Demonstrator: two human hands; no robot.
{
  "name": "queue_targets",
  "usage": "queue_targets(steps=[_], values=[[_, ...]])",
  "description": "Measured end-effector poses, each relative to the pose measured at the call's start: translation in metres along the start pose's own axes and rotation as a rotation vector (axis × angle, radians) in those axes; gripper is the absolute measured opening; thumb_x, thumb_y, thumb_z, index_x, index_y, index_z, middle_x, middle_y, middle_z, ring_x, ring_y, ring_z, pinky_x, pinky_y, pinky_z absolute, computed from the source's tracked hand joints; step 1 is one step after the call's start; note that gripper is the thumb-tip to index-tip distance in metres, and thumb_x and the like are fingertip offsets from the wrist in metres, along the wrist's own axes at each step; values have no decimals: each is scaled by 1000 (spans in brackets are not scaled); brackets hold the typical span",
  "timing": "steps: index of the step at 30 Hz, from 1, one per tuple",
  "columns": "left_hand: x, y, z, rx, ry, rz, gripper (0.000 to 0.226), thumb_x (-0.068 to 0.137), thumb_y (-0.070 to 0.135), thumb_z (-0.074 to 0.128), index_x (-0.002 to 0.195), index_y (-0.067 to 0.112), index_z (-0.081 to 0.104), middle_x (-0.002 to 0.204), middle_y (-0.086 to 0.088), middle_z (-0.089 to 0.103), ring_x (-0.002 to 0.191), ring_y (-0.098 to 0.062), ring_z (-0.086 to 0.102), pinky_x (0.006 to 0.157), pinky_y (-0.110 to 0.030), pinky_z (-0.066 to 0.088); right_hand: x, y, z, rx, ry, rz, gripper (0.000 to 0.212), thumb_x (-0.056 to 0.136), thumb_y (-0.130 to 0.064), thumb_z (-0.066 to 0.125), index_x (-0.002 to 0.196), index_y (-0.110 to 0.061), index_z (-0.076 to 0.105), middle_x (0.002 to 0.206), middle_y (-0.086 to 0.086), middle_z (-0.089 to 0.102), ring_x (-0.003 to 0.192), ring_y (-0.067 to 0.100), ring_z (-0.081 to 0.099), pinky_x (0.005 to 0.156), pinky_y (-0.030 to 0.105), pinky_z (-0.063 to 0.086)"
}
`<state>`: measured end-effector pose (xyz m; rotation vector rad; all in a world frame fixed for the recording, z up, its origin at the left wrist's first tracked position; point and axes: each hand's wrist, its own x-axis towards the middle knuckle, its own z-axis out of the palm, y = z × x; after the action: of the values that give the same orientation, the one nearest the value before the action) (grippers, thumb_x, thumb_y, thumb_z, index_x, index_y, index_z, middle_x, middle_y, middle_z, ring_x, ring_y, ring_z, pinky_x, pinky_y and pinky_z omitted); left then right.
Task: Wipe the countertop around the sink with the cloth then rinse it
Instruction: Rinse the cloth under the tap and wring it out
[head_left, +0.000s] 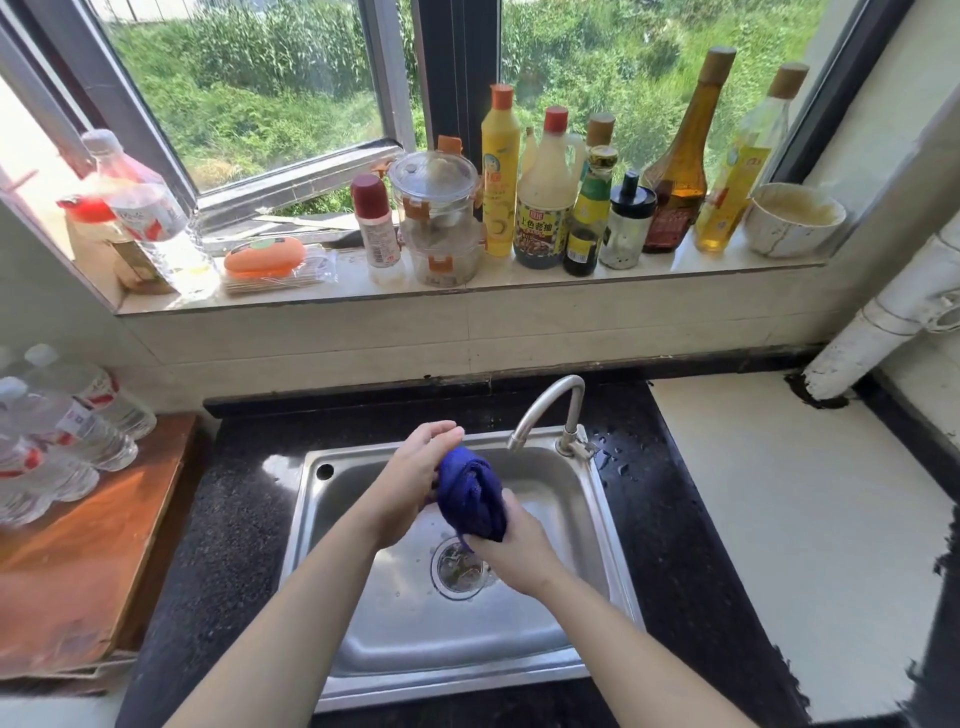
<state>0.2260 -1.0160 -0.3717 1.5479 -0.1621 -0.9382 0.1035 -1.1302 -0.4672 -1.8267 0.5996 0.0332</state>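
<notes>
I hold the bunched blue cloth (472, 499) over the sink (337, 519) drain. My right hand (519, 551) fingers wrap its lower end, and my left hand (410, 483) fingers lie nearly straight against its top. I should twist firmly, low beneath the faucet (540, 402), so drips land inside.

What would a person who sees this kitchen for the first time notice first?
Most striking is the dark blue cloth, bunched between the left hand and the right hand above the steel sink, below the faucet spout. Behind it, a crowded row of bottles and jars lines the windowsill, with bright green plants outside.
</notes>
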Motion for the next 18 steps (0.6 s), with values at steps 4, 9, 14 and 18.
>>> queue_targets(steps=[4,9,14,18], values=[[2,-15,-20,363,2,31,29,95,51,58,117,32,61,112,9,66,94,-8,62,75,-25,50,1,12,-24,-216,-98,27,26,82,-23,67,96,-33,47,93,-7,65,81,11,61,72,24,50],[-1,-38,-42,622,-141,4,63,71,61,79,124,32,60,112,8,71,95,-5,69,84,-26,57,10,12,-41,-479,-189,-80,19,86,-26,52,96,-37,40,101,-4,57,94,20,55,88,41,49],[-2,-57,-40,993,-124,79,77,51,68,83,119,42,57,103,22,67,91,0,65,79,-27,57,19,-2,-36,-646,-233,-183,20,85,-12,44,96,-29,40,101,-2,52,91,27,54,81,49,48],[-2,-72,-52,1212,-65,144,72,57,79,64,120,46,53,100,17,63,91,-6,59,78,-27,51,27,-14,-36,-798,-322,-184,24,85,-6,42,99,-26,41,107,3,61,97,30,56,81,44,49]])
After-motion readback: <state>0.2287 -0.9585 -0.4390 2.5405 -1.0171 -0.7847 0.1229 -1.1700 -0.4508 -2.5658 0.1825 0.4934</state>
